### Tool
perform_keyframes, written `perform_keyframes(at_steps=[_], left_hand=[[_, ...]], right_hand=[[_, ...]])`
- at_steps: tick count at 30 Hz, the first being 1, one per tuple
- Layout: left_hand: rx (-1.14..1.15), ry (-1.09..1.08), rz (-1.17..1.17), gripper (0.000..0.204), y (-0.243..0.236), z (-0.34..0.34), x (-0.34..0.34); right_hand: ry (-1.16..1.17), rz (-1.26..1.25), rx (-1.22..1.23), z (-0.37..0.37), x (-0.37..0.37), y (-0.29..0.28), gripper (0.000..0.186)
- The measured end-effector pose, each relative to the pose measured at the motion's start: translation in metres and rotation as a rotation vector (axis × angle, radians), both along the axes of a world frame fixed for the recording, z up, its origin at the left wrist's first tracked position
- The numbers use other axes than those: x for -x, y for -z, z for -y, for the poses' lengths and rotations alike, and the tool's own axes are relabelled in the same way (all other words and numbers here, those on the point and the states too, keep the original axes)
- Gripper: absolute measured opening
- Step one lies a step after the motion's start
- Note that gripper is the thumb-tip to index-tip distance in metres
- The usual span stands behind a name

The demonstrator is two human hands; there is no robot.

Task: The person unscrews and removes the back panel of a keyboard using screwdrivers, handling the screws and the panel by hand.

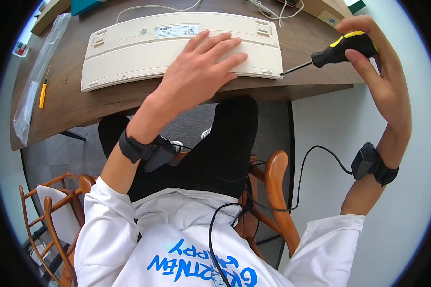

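A white keyboard (124, 60) lies upside down along the near edge of the table, its underside with label and screw holes facing up. My left hand (196, 67) rests flat on it right of the middle, fingers spread and holding nothing. In my right hand (376, 60) is a black and yellow screwdriver (339, 50), gripped by its handle between thumb and fingers. Its shaft slants down to the left, and the tip meets the keyboard's near right corner, where a dark screw hole shows.
At the left of the wooden table (177, 98) lie a small yellow screwdriver (43, 95), a few tiny screws (64, 80) and a clear plastic sleeve (33, 91). Cables (158, 6) run behind the keyboard. A cardboard box (328, 12) stands at the far right, near a white wall (330, 119).
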State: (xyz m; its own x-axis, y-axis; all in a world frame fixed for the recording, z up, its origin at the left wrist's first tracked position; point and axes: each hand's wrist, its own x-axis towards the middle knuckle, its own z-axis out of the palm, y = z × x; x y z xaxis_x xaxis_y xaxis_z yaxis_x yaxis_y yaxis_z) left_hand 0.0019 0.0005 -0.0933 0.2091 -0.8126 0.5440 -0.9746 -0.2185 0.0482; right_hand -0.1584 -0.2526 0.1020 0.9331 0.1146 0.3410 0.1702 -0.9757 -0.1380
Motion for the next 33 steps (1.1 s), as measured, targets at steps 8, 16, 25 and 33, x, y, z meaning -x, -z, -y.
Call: perform_keyframes(at_steps=[8, 16, 25, 33], left_hand=[[0.018, 0.001, 0.011, 0.039, -0.001, 0.009, 0.007], [0.014, -0.009, 0.025, 0.041, 0.001, 0.006, 0.006], [0.021, -0.016, 0.048, 0.042, 0.000, 0.007, 0.006], [0.018, -0.018, 0.056, 0.041, -0.001, 0.007, 0.006]], right_hand=[[0.305, -0.026, -0.121, 0.001, -0.004, -0.010, 0.054], [0.217, 0.202, -0.013, -0.024, 0.000, 0.005, 0.042], [0.556, -0.030, -0.101, 0.005, 0.003, -0.005, 0.057], [0.298, -0.059, 0.101, -0.002, 0.012, -0.014, 0.046]])
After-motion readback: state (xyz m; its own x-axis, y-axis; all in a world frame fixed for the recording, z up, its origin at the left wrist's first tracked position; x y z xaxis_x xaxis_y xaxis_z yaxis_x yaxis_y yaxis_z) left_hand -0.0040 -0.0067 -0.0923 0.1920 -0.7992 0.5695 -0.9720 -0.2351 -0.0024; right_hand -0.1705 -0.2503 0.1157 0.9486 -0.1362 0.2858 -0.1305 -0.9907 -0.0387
